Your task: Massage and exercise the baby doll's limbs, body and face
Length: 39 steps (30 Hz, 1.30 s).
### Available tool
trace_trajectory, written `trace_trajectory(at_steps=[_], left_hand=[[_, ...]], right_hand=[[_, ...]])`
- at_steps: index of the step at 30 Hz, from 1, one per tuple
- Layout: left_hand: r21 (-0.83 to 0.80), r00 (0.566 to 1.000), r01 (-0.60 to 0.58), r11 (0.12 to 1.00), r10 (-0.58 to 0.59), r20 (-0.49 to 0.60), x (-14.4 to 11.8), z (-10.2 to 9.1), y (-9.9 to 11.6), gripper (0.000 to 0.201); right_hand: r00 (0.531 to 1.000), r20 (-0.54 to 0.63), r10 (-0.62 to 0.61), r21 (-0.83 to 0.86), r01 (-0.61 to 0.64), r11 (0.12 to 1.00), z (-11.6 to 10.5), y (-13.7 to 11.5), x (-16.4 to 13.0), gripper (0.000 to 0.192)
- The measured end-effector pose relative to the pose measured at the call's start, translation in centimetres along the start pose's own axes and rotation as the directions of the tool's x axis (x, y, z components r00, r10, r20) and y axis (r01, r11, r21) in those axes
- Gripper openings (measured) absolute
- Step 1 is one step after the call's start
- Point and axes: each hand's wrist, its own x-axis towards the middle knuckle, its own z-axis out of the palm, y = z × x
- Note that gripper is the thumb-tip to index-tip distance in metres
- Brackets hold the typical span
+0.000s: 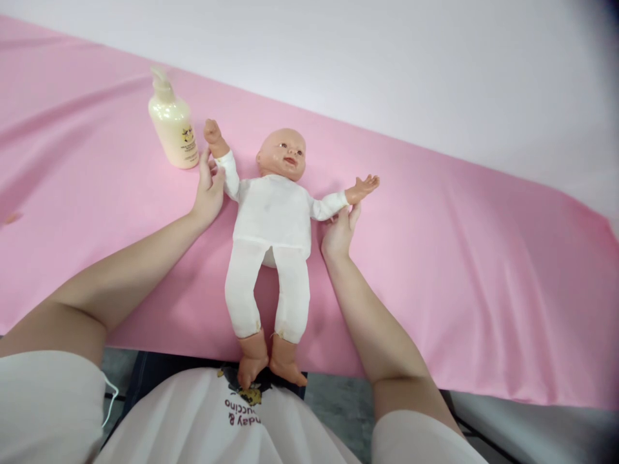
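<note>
Pink sheeting [459, 270] covers the table, and a baby doll [273, 219] lies on its back, head away from the person, feet over the near edge. Left hand [209, 190], fingers loose, touches the doll's raised arm; right hand [340, 232], also unclenched, touches the other outstretched arm. A lotion bottle [173, 125] stands just beyond the left hand.

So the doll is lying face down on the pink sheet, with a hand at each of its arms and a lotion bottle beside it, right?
Not quite: the head view shows the doll lying face up, its face showing. The rest holds: it lies on the pink sheet, the left hand and right hand are at its arms, and the lotion bottle stands beside it.
</note>
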Motion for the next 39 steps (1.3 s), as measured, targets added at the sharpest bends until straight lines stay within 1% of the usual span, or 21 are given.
trace_trajectory(at_steps=[2,4,7,11,13,15,19,23,32,39], left_hand=[[0.016,1.0,0.019,1.0,-0.019,-0.006,0.0,0.0,0.5,0.07],[0.056,1.0,0.016,0.998,-0.016,0.001,0.0,0.0,1.4,0.069],[0.094,1.0,-0.003,0.996,0.002,0.012,-0.1,0.1,2.6,0.068],[0.103,0.999,-0.008,0.995,0.003,0.044,-0.2,0.1,3.0,0.067],[0.126,0.997,-0.041,0.991,0.032,0.074,-0.3,0.1,3.1,0.067],[0.158,0.991,-0.098,0.983,0.082,0.108,-0.5,0.0,3.4,0.065],[0.217,0.963,-0.212,0.953,0.167,0.21,-0.8,0.0,4.3,0.057],[0.255,0.943,-0.259,0.932,0.186,0.276,-1.0,0.1,4.8,0.048],[0.257,0.943,-0.245,0.935,0.168,0.288,-0.9,0.2,4.7,0.049],[0.263,0.942,-0.257,0.93,0.18,0.284,-0.9,0.2,4.6,0.048]], right_hand=[[0.997,0.022,-0.073,-0.063,0.075,0.995,-0.1,0.3,0.0,0.063],[0.99,0.066,-0.127,-0.111,0.134,0.985,-0.1,0.0,-0.1,0.062],[0.987,0.093,-0.13,-0.118,0.14,0.983,0.1,-1.1,-0.5,0.065],[0.978,0.121,-0.171,-0.172,0.19,0.967,0.6,-2.6,-1.0,0.068],[0.97,0.161,-0.183,-0.214,0.215,0.953,0.8,-3.1,-1.3,0.066],[0.959,0.209,-0.193,-0.244,0.243,0.939,1.0,-3.5,-1.5,0.064],[0.932,0.296,-0.208,-0.253,0.287,0.924,1.2,-4.2,-1.6,0.065],[0.921,0.348,-0.173,-0.285,0.28,0.917,1.1,-4.5,-1.6,0.065],[0.914,0.364,-0.177,-0.296,0.294,0.909,0.9,-4.2,-1.6,0.063],[0.913,0.359,-0.194,-0.307,0.312,0.899,1.0,-4.2,-1.6,0.06]])
